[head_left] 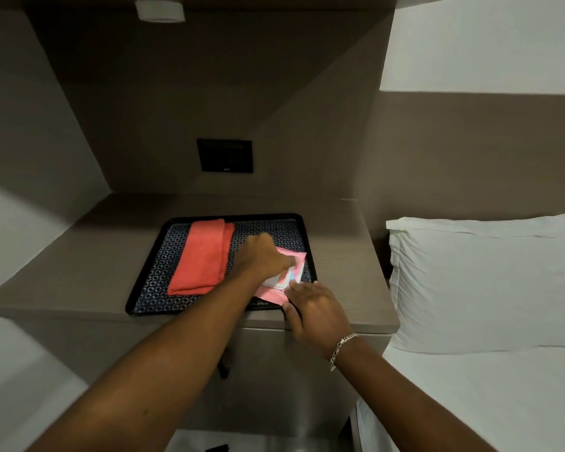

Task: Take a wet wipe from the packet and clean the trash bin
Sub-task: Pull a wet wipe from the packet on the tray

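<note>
Lying on the tray [144,288], the wipe packet [284,282] is pinched between left hand [265,256] fingers and steadied by flat right hand [317,308] fingers.

A brown bedside shelf [333,256] carries a black patterned tray [144,293], seemingly flat on it.

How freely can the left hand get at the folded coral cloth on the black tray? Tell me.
Probably yes: the left hand sits beside the folded coral cloth on the black patterned tray, with nothing lying between them.
</note>
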